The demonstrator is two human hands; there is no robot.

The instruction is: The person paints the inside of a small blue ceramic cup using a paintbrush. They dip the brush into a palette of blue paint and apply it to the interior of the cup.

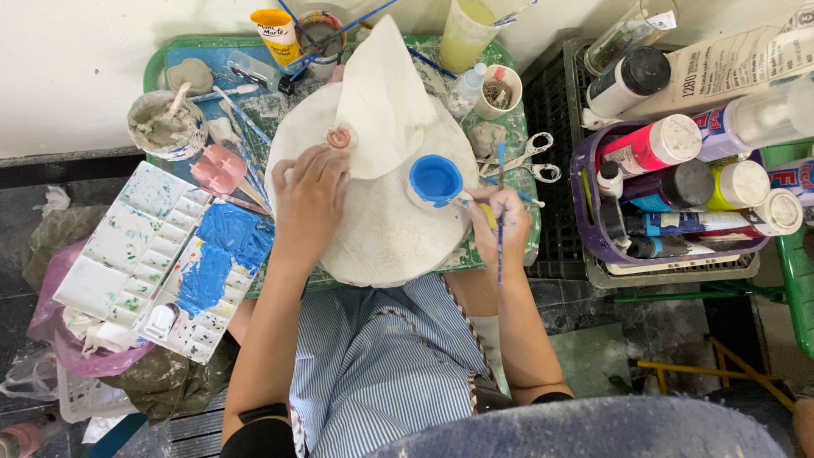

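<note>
A large white textured sculpture with a pointed top rests on a green tray. My left hand lies flat on its left side, fingers near a small pink spiral ornament. A round blue-painted knob sits on the sculpture's right side. My right hand grips a thin blue-handled paintbrush, its tip end close to the blue knob.
A white paint palette smeared with blue sits at left. A cup of grey paste, brushes, scissors and jars crowd the tray. A purple basket of paint bottles stands right, on a black crate.
</note>
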